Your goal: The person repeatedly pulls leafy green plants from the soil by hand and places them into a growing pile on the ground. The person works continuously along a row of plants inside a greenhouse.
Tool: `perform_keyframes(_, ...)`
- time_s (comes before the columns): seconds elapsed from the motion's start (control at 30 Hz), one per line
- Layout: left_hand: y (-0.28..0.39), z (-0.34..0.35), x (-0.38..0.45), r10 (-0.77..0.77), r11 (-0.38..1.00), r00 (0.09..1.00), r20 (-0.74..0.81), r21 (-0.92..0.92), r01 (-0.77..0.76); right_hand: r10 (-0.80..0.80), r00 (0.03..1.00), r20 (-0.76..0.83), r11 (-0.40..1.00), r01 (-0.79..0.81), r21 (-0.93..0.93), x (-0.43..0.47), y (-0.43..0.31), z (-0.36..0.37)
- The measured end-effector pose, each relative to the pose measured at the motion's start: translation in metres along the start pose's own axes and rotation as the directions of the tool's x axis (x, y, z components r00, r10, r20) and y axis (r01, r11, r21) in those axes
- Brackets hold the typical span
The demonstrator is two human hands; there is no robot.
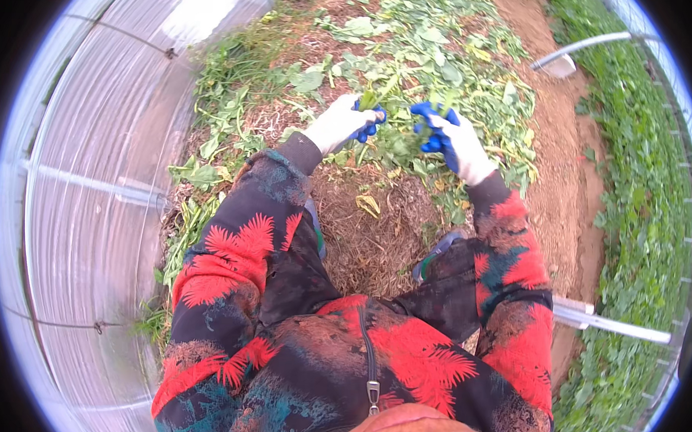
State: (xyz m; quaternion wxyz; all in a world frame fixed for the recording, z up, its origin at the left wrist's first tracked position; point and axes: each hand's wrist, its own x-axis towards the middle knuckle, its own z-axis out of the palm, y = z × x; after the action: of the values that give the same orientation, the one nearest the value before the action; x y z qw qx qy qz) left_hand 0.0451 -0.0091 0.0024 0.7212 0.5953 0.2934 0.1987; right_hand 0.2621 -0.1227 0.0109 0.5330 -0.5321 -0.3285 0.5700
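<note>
My left hand point(344, 123), in a white glove with blue-coated fingers, grips a small bunch of green stems point(372, 99) that points up and away from me. To its right, my right hand point(453, 137) wears a matching glove, its fingers curled around some greenery point(441, 100) that looks blurred. A short gap separates the two hands. Beneath and beyond them lies a thick spread of loose leafy greens point(438, 42), some leaves yellowed. Just nearer to me, one yellow leaf point(368, 205) rests on a patch of dry plant litter point(373, 245).
Clear plastic sheeting point(101, 173) rises on my left, with thin cords across it. To the right runs a bare soil path point(560, 149), then a row of low green plants point(632, 214). Metal pipes point(611, 323) reach in there. My shoes point(439, 253) flank the litter.
</note>
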Motion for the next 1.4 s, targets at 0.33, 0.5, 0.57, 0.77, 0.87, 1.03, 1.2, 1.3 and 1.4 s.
perform_keyframes(0.33,0.014,0.014,-0.006,0.004,0.926,0.995,0.1,0.375,-0.041,-0.084,0.985,-0.151,0.992,0.097,0.079,-0.006,-0.002,0.024)
perform_keyframes(0.5,0.0,0.001,0.008,-0.004,0.972,0.997,0.079,-0.234,0.022,-0.092,0.994,-0.052,0.972,0.078,-0.222,-0.01,-0.004,0.021)
perform_keyframes(0.57,0.003,0.02,0.003,0.014,0.943,0.995,0.094,-0.334,0.018,-0.124,0.992,0.003,0.958,0.121,-0.26,-0.005,0.017,0.033)
perform_keyframes(0.77,0.005,0.022,0.0,-0.071,0.821,0.97,0.234,-0.538,0.19,-0.058,0.996,-0.071,0.998,0.06,0.021,-0.014,0.004,0.059)
perform_keyframes(0.87,0.007,0.025,0.001,-0.106,0.86,0.977,0.184,-0.476,0.183,-0.016,0.999,-0.031,0.988,0.021,0.154,-0.013,0.007,0.049)
perform_keyframes(1.03,0.004,0.02,0.004,-0.086,0.874,0.961,0.264,-0.443,0.2,-0.023,0.999,0.036,0.969,0.014,0.245,-0.01,0.005,0.041)
perform_keyframes(1.2,0.009,0.026,0.005,-0.068,0.893,0.921,0.383,-0.389,0.228,-0.043,0.999,0.012,0.936,0.036,0.351,-0.005,0.01,0.041)
perform_keyframes(1.3,-0.002,0.021,-0.003,0.064,0.952,0.943,0.325,-0.304,0.04,-0.046,0.999,-0.014,0.895,0.047,0.443,-0.001,0.01,0.053)
perform_keyframes(1.4,0.002,0.027,-0.002,-0.069,0.967,0.973,0.222,-0.225,0.12,-0.023,0.997,-0.077,0.978,0.039,0.205,-0.011,-0.004,0.047)
